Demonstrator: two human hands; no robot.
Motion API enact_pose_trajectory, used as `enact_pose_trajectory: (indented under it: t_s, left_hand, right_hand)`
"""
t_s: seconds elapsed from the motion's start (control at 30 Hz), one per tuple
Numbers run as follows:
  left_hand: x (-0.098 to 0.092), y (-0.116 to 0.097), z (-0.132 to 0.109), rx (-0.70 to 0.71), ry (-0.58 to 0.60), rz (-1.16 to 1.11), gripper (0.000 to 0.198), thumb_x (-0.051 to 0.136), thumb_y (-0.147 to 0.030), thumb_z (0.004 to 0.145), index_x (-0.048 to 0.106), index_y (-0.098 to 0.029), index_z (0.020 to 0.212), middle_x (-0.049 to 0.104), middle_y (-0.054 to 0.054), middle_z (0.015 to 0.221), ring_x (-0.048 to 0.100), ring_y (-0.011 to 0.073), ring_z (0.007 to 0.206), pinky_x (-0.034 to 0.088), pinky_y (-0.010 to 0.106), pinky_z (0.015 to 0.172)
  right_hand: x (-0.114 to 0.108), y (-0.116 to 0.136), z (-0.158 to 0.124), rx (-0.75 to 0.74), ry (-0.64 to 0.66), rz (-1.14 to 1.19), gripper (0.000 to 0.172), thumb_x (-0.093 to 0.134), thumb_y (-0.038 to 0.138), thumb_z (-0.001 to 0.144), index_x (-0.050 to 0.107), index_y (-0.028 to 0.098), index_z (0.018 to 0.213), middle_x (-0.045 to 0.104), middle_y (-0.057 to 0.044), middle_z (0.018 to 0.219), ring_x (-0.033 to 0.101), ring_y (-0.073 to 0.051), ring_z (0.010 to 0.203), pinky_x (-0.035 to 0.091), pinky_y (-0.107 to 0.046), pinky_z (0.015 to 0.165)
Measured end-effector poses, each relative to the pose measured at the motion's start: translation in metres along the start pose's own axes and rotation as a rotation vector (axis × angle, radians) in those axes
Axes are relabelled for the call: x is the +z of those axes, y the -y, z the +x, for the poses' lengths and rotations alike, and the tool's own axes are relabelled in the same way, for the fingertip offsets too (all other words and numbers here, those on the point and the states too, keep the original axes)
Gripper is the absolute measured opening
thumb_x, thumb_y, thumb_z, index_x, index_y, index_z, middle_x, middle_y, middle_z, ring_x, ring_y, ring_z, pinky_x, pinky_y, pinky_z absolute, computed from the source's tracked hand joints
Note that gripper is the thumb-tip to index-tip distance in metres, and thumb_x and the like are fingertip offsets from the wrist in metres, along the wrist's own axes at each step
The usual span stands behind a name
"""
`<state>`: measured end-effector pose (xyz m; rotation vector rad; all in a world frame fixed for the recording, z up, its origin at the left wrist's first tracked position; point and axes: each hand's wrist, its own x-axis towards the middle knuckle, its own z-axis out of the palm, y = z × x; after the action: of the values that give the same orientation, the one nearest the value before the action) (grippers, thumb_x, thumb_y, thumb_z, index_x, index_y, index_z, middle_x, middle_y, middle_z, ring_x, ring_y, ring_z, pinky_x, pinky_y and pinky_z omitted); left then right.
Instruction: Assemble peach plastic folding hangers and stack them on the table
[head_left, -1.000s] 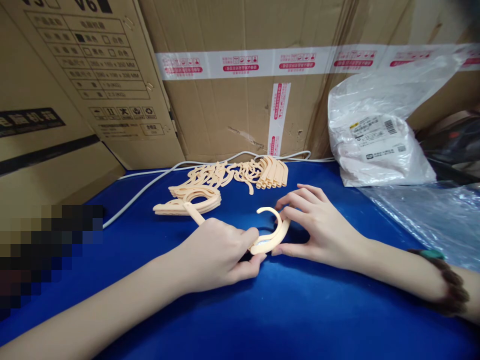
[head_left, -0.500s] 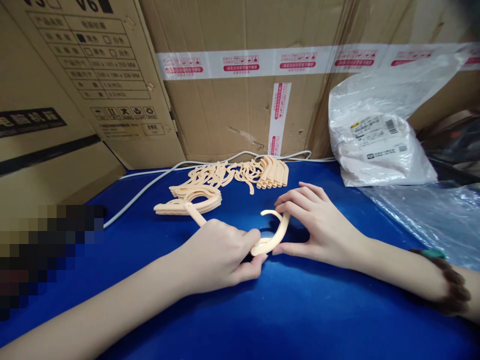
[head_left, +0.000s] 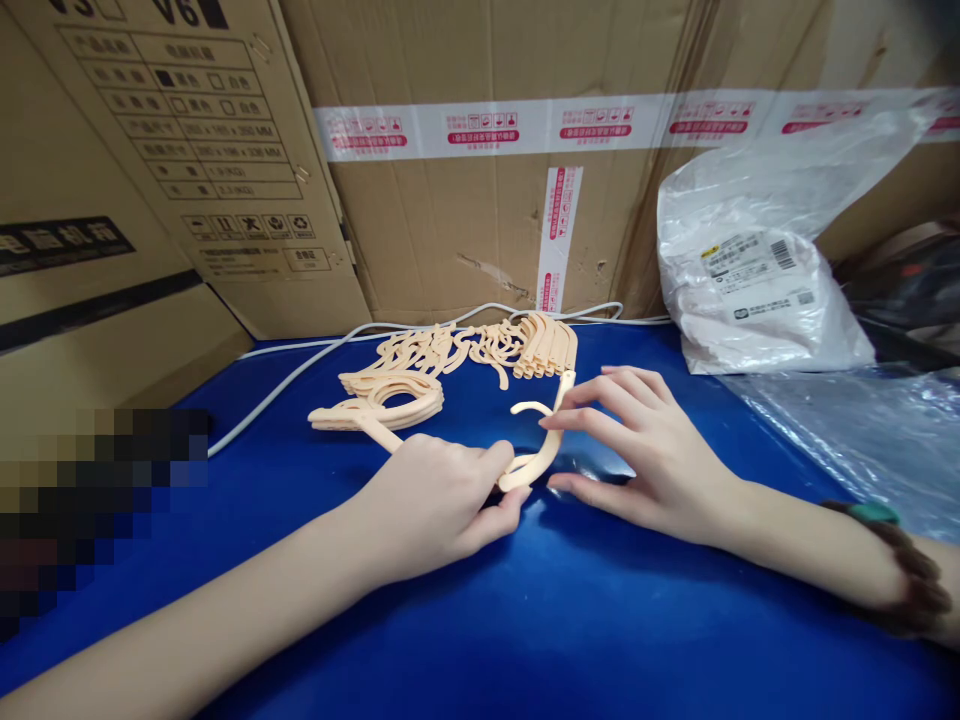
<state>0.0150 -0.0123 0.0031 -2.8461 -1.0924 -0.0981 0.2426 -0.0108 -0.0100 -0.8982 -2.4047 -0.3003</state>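
Observation:
A cream plastic clothes hanger [head_left: 553,440] is pinched between the thumb and fingers of my left hand [head_left: 450,500], near its middle. One arm of it curves up to the right, ending in a small hole, and a hook [head_left: 531,407] curls off to the left. Another straight piece shows beyond my left knuckles, its middle hidden by the hand. My right hand [head_left: 637,455] is open beside the curved arm, fingers spread; a fingertip meets the arm near the hook, while the thumb stays apart from it.
Behind my left hand lies a stack of cream hangers [head_left: 409,405]. Farther back are loose curved hooks [head_left: 495,345] and a row of curved arms [head_left: 551,345]. A white cable [head_left: 292,385], cardboard boxes [head_left: 465,220] and a white plastic bag [head_left: 765,280] edge the blue table [head_left: 570,630].
The curved arm now stands farther up and left, its holed end exposed. My right thumb and fingers have loosened from around it. My left hand has shifted slightly left and away.

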Motion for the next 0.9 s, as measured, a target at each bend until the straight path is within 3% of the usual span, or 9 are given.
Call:
enact_pose_trajectory:
  t_s: [0.07, 0.2, 0.43, 0.6, 0.9]
  left_hand:
    - [0.0002, 0.0004, 0.0002, -0.014, -0.022, -0.003, 0.024, 0.040, -0.034, 0.092, 0.049, -0.018, 0.076, 0.063, -0.001, 0.061, 0.059, 0.0163, 0.052, 0.020, 0.025, 0.046]
    - [0.0012, -0.0006, -0.0006, -0.015, -0.057, -0.015, 0.025, 0.040, -0.035, 0.092, 0.048, -0.019, 0.076, 0.061, -0.001, 0.058, 0.057, 0.0150, 0.049, 0.018, 0.025, 0.046]
    - [0.0017, -0.0056, -0.0025, -0.009, -0.065, -0.005, 0.025, 0.038, -0.035, 0.093, 0.048, -0.019, 0.076, 0.063, -0.001, 0.060, 0.059, 0.0158, 0.050, 0.022, 0.025, 0.045]
    - [0.0009, -0.0079, -0.0022, -0.027, -0.034, -0.003, 0.021, 0.039, -0.032, 0.093, 0.047, -0.019, 0.078, 0.065, 0.000, 0.064, 0.062, 0.0173, 0.053, 0.026, 0.025, 0.045]
    - [0.0025, -0.0085, -0.0023, -0.010, -0.072, -0.032, 0.023, 0.042, -0.039, 0.094, 0.052, -0.019, 0.087, 0.067, 0.000, 0.068, 0.064, 0.0174, 0.058, 0.028, 0.024, 0.046]
  right_hand:
    - [-0.0018, 0.0017, -0.0001, -0.019, 0.008, 0.012, 0.024, 0.054, 0.036, 0.092, 0.061, 0.020, 0.107, 0.066, -0.006, 0.096, 0.056, -0.020, 0.088, 0.035, -0.038, 0.083]
    - [-0.0027, 0.0031, -0.0006, -0.052, 0.010, 0.032, 0.023, 0.050, 0.030, 0.094, 0.062, 0.017, 0.110, 0.068, -0.003, 0.084, 0.057, -0.017, 0.078, 0.034, -0.035, 0.075]
    - [-0.0007, 0.0011, -0.0024, -0.088, 0.047, 0.064, 0.029, 0.050, 0.030, 0.094, 0.061, 0.017, 0.118, 0.071, -0.005, 0.095, 0.057, -0.017, 0.082, 0.035, -0.035, 0.076]
    - [-0.0004, 0.0009, -0.0019, -0.081, 0.068, 0.083, 0.024, 0.048, 0.029, 0.095, 0.063, 0.017, 0.110, 0.070, -0.006, 0.100, 0.058, -0.017, 0.086, 0.035, -0.035, 0.078]
    - [-0.0023, 0.0043, 0.0009, 0.010, 0.050, 0.056, 0.022, 0.047, 0.033, 0.096, 0.062, 0.017, 0.099, 0.067, -0.003, 0.086, 0.054, -0.017, 0.079, 0.033, -0.034, 0.074]
